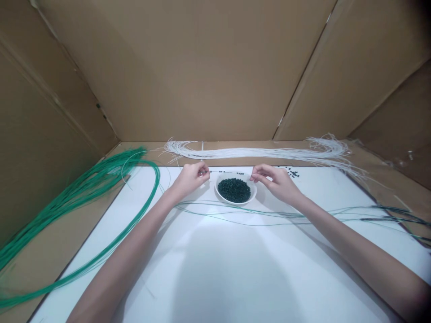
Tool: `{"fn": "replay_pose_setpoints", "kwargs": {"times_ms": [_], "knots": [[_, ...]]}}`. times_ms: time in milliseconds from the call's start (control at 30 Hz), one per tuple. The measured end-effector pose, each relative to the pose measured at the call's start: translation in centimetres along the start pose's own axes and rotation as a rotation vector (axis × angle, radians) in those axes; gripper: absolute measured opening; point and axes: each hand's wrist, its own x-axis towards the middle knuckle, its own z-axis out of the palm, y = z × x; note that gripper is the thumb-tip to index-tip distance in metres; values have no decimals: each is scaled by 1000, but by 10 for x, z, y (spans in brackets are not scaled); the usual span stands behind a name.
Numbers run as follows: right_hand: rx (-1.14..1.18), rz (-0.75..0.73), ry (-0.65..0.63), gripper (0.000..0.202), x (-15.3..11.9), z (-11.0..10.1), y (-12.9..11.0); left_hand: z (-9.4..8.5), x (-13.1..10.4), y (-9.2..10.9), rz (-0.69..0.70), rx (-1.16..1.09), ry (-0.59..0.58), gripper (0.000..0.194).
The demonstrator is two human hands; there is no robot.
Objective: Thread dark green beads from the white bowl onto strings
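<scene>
A white bowl (218, 194) filled with dark green beads (234, 190) stands on the white board. Just left of its rim, my left hand (195, 176) is closed in a pinch on a thin string. My right hand (274, 180) pinches the string's other part at the bowl's right edge. Between the two hands the string runs over the far side of the bowl, with several dark beads (240, 173) on it. Its ends are hidden in or behind my fingers.
Green strands (101, 179) curve along the left side. A white strand bundle (235, 153) lies behind the board. Loose dark beads (293, 173) are beyond my right hand. Thin green strings (256, 224) cross the board beneath my right forearm. Cardboard walls (202, 67) surround the far side.
</scene>
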Motion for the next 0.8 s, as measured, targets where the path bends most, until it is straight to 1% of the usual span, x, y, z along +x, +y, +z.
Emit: {"fn": "replay_pose_setpoints", "kwargs": {"times_ms": [200, 367, 467, 633, 700, 800], "knots": [[-6, 12, 13, 15, 1, 0, 2, 1, -1, 2, 31, 7, 34, 16], [-2, 24, 37, 15, 2, -3, 4, -1, -1, -1, 59, -23, 4, 16], [-2, 46, 57, 15, 4, -5, 6, -4, 0, -7, 89, -115, -72, 26], [23, 71, 61, 19, 6, -6, 11, -15, 1, -12, 59, -251, -297, 36], [40, 79, 65, 20, 6, -7, 13, -20, 1, -13, 67, -236, -362, 40], [51, 88, 79, 21, 7, -7, 17, -25, 1, -16, 144, -135, -411, 49]]}}
